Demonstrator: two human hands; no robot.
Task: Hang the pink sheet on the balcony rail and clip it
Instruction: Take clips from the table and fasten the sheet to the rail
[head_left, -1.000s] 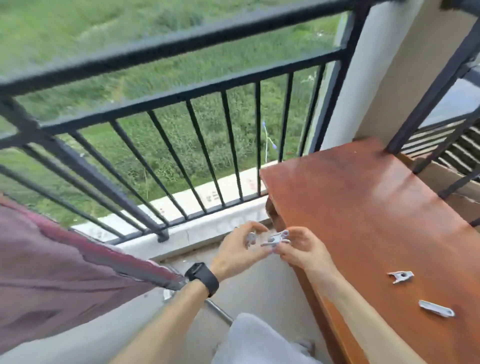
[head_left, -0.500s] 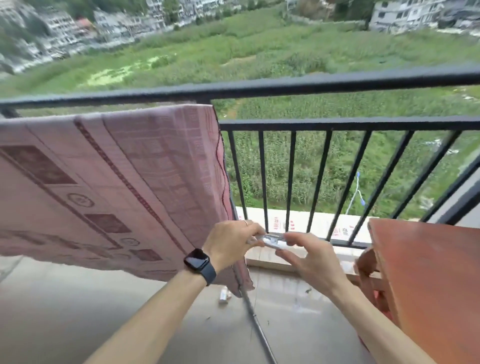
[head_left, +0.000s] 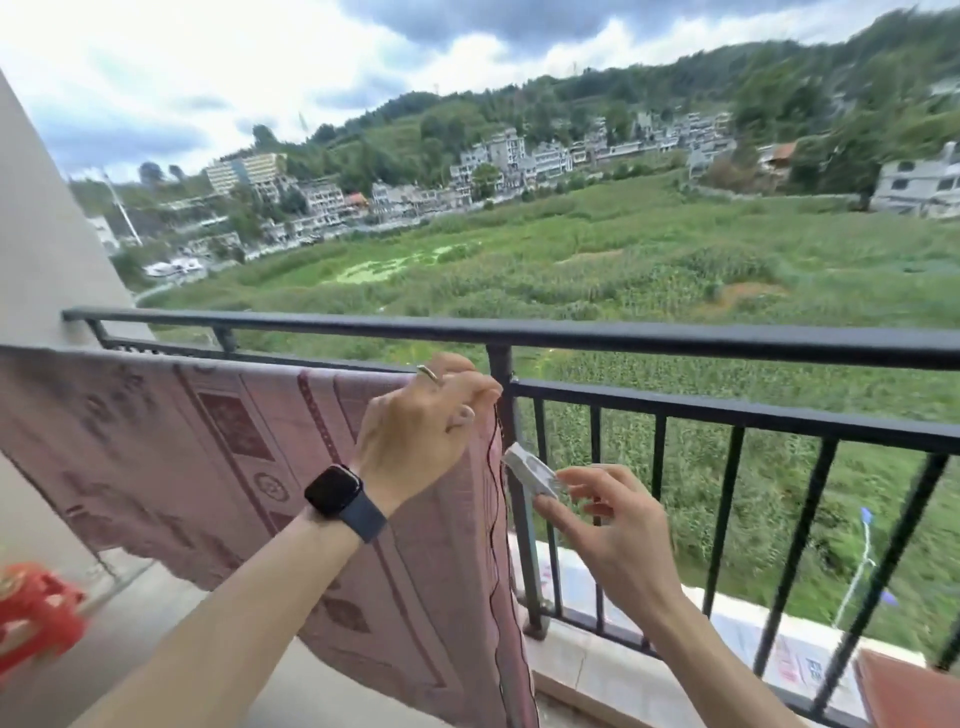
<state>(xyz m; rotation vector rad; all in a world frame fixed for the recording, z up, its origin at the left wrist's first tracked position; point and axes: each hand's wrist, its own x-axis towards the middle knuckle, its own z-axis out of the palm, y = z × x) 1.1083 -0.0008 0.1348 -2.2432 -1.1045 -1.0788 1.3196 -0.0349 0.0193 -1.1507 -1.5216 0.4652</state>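
The pink patterned sheet (head_left: 208, 467) hangs over the lower bar of the black balcony rail (head_left: 675, 340), covering its left half. My left hand (head_left: 421, 431), a dark watch on its wrist, grips the sheet's top right corner at the bar beside a rail post. My right hand (head_left: 608, 519) holds a white clothes clip (head_left: 530, 470) just right of the sheet's edge, below my left hand. The clip points up and left toward the sheet and touches no fabric.
A red plastic stool (head_left: 36, 613) stands at the lower left on the balcony floor. The corner of a reddish-brown wooden table (head_left: 909, 691) shows at the lower right. A beige wall (head_left: 47, 249) closes the left side. Beyond the rail lie green fields.
The view swung up and left from the table to the rail. My left hand rose from the clip to the sheet's top corner. My right hand now holds the clip alone, higher up.
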